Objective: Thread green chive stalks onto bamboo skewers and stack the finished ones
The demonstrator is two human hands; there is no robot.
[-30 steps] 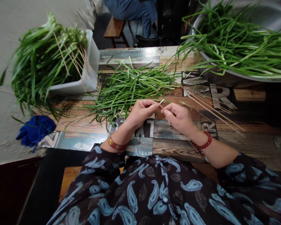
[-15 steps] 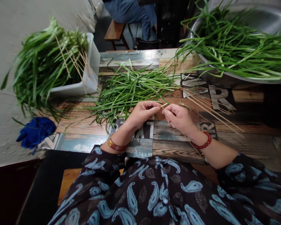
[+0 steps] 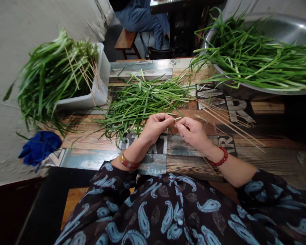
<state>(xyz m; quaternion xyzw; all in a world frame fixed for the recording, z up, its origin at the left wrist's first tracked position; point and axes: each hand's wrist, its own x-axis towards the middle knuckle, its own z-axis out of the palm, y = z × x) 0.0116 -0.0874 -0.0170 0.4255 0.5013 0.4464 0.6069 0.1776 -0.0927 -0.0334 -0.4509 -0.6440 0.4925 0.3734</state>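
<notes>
"What is largest in my view?"

"A patchwork wooden table (image 3: 91,158) across the frame. Upper right, a steel basin (image 3: 295,32) heaped with long greens (image 3: 265,64). Upper left, a white tub (image 3: 102,73) of leafy bunches (image 3: 44,78), with thin sticks across them. Centre, a loose pile of green stalks (image 3: 145,98)."

"My hands?"

"Just below the pile, nearly meeting. On my left hand (image 3: 155,127), thumb and forefinger are clamped on something small; on my right hand (image 3: 193,134) they are together, but I cannot make out what lies between them."

"And smaller?"

"A crumpled blue bundle (image 3: 40,148), lower left; loose sticks (image 3: 234,127) right of centre; last, the short pale stalk (image 3: 177,119) at my left fingertips, mid-frame."
</notes>
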